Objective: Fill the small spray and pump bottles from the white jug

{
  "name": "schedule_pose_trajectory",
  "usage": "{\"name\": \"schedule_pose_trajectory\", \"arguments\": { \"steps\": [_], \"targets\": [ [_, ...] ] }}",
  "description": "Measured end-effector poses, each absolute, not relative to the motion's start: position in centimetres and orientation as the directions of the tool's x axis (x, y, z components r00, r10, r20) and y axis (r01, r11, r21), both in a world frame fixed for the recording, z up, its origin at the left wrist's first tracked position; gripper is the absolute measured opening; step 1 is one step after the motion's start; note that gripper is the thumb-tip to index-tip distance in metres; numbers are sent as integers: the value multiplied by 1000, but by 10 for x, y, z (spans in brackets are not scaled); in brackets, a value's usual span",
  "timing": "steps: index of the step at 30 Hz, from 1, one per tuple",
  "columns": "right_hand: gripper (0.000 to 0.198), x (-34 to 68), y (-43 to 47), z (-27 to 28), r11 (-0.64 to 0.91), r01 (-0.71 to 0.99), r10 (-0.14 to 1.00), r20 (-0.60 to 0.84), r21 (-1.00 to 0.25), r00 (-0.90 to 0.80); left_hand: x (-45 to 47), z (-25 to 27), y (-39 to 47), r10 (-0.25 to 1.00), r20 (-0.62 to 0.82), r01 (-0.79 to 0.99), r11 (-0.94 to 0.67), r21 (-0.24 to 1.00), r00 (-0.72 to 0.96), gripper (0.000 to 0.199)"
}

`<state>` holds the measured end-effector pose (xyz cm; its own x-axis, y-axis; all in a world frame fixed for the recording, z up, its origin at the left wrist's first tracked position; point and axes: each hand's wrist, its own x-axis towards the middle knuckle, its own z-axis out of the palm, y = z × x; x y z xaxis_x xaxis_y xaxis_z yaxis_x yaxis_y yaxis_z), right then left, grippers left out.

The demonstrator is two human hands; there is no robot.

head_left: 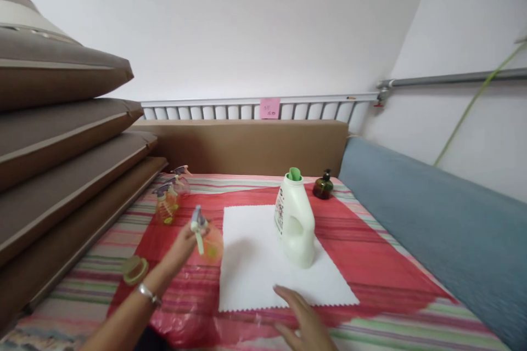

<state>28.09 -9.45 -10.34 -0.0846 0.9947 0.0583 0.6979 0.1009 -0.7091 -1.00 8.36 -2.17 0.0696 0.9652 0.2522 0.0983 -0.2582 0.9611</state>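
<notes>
My left hand [191, 237], with a bracelet at the wrist, is closed around the neck of a clear spray bottle [213, 247] with a grey and pale green trigger head. The bottle is at the left edge of a white zigzag-edged cloth [251, 279]. My right hand [304, 321] hovers over the front edge of the cloth, fingers apart, holding nothing. A large pale green detergent jug [302, 225] stands upright on the cloth's right part, its green-lined mouth uncapped. Left of my left forearm lies a yellowish-green cap [135, 270].
More spray bottles [166, 205] stand at the back left. A dark amber pump bottle [323, 185] stands behind the jug. Brown cushions [61, 131] are stacked on the left, a brown board [247, 148] lines the back, and a blue-grey padded side [420, 219] bounds the right.
</notes>
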Motion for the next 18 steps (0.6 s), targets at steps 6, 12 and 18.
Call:
{"name": "schedule_pose_trajectory", "arguments": {
  "steps": [6,12,18],
  "targets": [
    [104,214,-61,-73,145,563,987,156,-814,-28,78,-36,-13,957,181,12,-189,982,226,37],
    [79,228,-70,-90,209,381,960,263,-900,94,100,-16,-46,919,133,21,-152,988,371,49],
    [66,233,-74,-98,276,295,925,336,-915,177,92,6,-37,774,113,-72,-88,994,623,36]
  ]
}}
